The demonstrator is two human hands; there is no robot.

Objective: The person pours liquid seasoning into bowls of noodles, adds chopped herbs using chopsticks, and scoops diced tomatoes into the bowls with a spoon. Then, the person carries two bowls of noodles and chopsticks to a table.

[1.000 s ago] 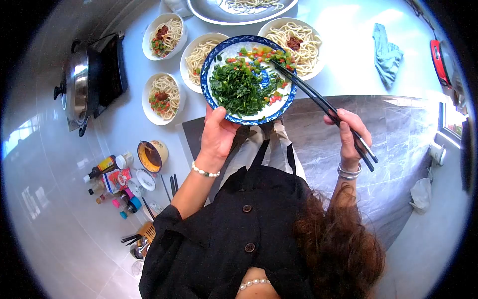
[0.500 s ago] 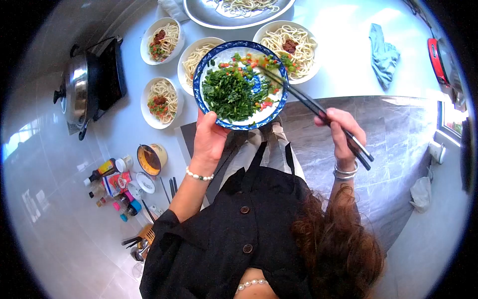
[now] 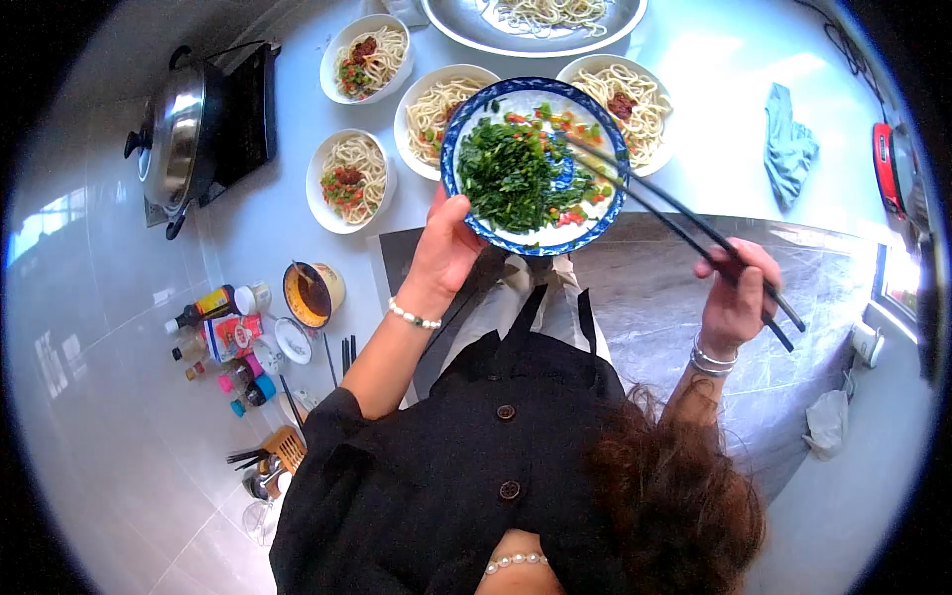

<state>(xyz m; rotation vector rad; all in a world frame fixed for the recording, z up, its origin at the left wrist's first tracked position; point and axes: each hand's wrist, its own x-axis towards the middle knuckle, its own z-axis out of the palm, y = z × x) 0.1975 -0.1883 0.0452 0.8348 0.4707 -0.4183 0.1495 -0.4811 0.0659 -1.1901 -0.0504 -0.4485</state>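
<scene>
The plate lies toward 10 o'clock from the right hand, and the chopsticks bridge the gap, their long axis running from 10 o'clock at the tips to 4 o'clock at the butts. The tips are over the plate, between 1 and 2 o'clock of its centre, near the diced veg; they are blurred, so I cannot tell whether they touch or pinch any of it. The heaped greens sit on the plate's 9 o'clock side, away from the tips.

The left hand is the nearer, touching the plate at its 8 o'clock edge. Its thumb is closed on the rim, the other fingers largely hidden underneath; the forearm reaches up toward 1 o'clock. The plate is held in the air, face showing to the camera.

The right hand's fingers are curled closed round the chopsticks well back from the tips, with the two sticks a little apart at the plate. Its forearm also points toward 1 o'clock.

On the counter, the right bowl of noodles stands at 2 o'clock from the plate, its near edge partly covered by it; the middle bowl is at 10.
</scene>
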